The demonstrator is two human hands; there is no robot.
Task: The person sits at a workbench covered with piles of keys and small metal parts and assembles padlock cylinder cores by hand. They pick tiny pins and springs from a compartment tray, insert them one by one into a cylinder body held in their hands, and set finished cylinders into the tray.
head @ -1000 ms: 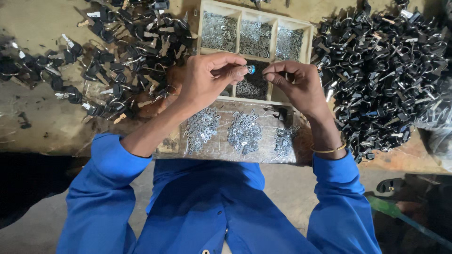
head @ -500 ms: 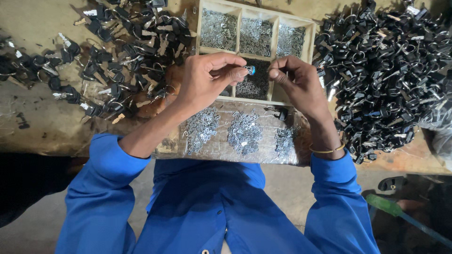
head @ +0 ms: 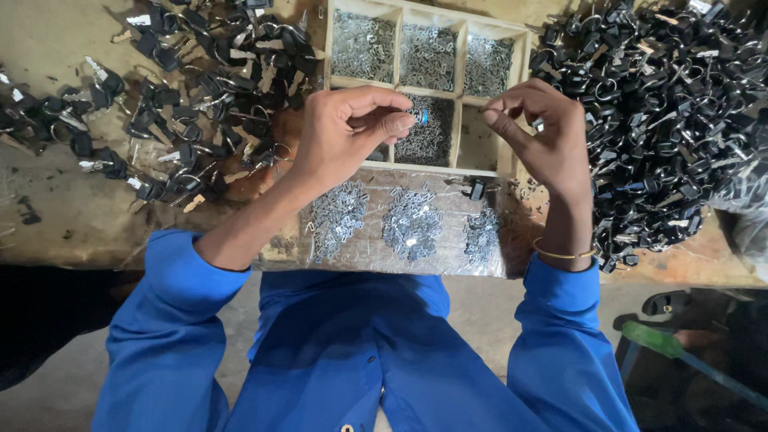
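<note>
My left hand (head: 348, 132) pinches a small metal piece with a blue spot (head: 422, 118) between thumb and fingers, above the wooden compartment tray (head: 326, 48). My right hand (head: 540, 132) hovers to its right with fingers curled around a tiny metal part (head: 538, 125), a gap between the two hands. The tray's compartments hold several small silvery metal pieces (head: 432, 56). Below the hands lies a clear plastic sheet (head: 376, 256) with three heaps of silvery pieces (head: 412, 224).
A large pile of black-headed keys on rings (head: 664, 112) fills the right of the bench. Loose black-headed keys (head: 184, 88) are scattered at the left. My blue sleeves and lap fill the bottom. A green-handled tool (head: 656, 340) lies on the floor at right.
My hands were close together over the tray with fingertips nearly meeting; now my right hand has drawn away to the right and the gap between them has widened.
</note>
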